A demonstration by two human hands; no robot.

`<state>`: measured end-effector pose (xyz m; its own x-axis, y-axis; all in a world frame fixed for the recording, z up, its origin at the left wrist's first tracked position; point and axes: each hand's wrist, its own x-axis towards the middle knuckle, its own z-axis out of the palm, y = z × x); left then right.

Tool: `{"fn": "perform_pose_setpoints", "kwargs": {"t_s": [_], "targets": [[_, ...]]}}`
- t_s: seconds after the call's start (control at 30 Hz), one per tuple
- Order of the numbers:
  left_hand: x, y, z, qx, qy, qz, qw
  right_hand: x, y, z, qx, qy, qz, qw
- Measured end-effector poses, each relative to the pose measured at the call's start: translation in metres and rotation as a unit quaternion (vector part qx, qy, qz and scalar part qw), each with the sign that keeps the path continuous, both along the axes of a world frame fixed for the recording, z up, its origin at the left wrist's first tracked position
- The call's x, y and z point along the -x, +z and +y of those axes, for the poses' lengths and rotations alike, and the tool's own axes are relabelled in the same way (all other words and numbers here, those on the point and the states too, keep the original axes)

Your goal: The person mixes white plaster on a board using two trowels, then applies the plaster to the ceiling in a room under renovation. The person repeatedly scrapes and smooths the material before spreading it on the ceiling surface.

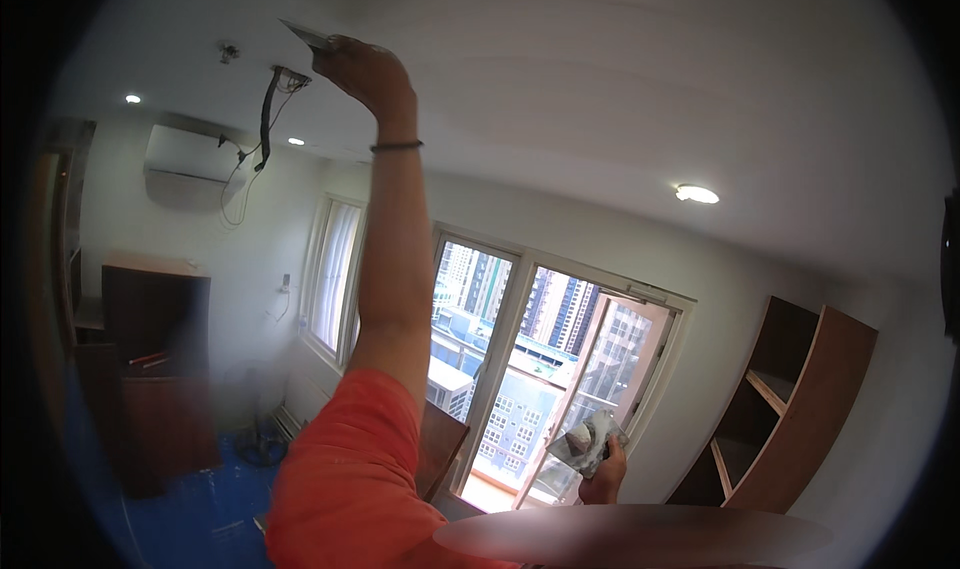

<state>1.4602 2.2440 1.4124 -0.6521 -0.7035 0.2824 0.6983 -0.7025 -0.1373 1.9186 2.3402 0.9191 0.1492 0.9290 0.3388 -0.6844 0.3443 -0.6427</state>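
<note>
My left hand (362, 72) is raised high toward the white ceiling (560, 59), its fingers closed around a putty knife (302, 35). The thin blade points up and to the left, close to the ceiling; I cannot tell whether it touches. A red sleeve and a dark wristband are on that arm. Lower right, my right hand (603, 477) grips a flat, grey-smeared plate (580, 451) by its edge. A lump of pale putty (592, 435) lies on this plate.
Loose wires and a dark hose (268, 119) hang from a ceiling opening, near an air conditioner (190, 155). A round ceiling light (697, 194) glows at right. A wooden shelf unit (800, 409) leans at right, a dark cabinet (155, 319) stands left, and glass doors (480, 289) are ahead.
</note>
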Motion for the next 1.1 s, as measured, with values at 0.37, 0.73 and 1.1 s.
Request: {"fn": "perform_pose_setpoints", "kwargs": {"t_s": [0.37, 0.73, 1.1], "targets": [[-0.002, 0.028, -0.023, 0.212, -0.023, -0.111, 0.971, 0.020, 0.002, -0.011, 0.003, 0.012, -0.006, 1.000], [-0.332, 0.007, -0.122, 0.203, 0.003, -0.067, 0.977, -0.002, 0.009, -0.058, 0.011, -0.051, 0.053, 0.997], [-0.554, -0.018, -0.090, 0.132, 0.228, 0.078, 0.961, -0.032, -0.008, -0.063, 0.009, -0.116, 0.095, 0.989]]}}
